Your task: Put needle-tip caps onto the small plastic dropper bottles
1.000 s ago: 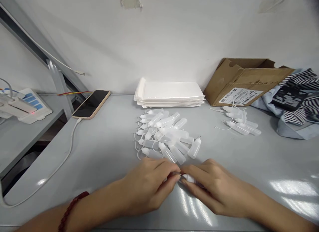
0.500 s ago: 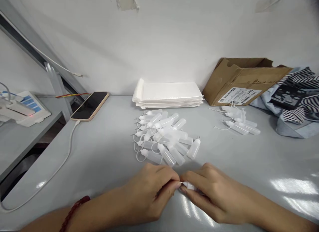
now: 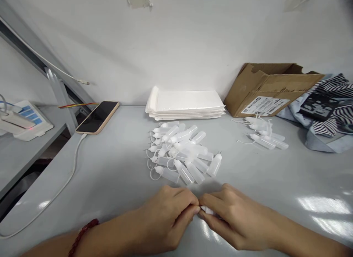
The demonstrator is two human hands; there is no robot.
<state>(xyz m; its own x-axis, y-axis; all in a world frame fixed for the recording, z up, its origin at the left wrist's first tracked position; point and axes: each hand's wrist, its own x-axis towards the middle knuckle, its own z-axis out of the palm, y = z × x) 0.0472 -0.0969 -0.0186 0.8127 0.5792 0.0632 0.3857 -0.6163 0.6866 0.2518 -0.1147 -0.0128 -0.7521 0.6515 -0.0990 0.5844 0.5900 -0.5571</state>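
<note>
While both hands meet low on the grey table (image 3: 116, 168), my left hand (image 3: 168, 216) and right hand (image 3: 234, 216) pinch one small white bottle (image 3: 207, 210) between their fingertips, closed on it. Just beyond lies the pile of bottles (image 3: 182, 152); a phone (image 3: 97, 117) rests far left.

Free room and obstacles on the grey table (image 3: 116, 168). Directly ahead of the left hand (image 3: 168, 216) and right hand (image 3: 234, 216), a pile of small dropper bottles (image 3: 182, 150) blocks the middle. Behind it lie stacked white trays (image 3: 186, 104). Open lanes run left, bounded by phone (image 3: 97, 116) and cable (image 3: 66, 179), and right, before a smaller bottle cluster (image 3: 264, 133) and cardboard box (image 3: 270, 87).
</note>
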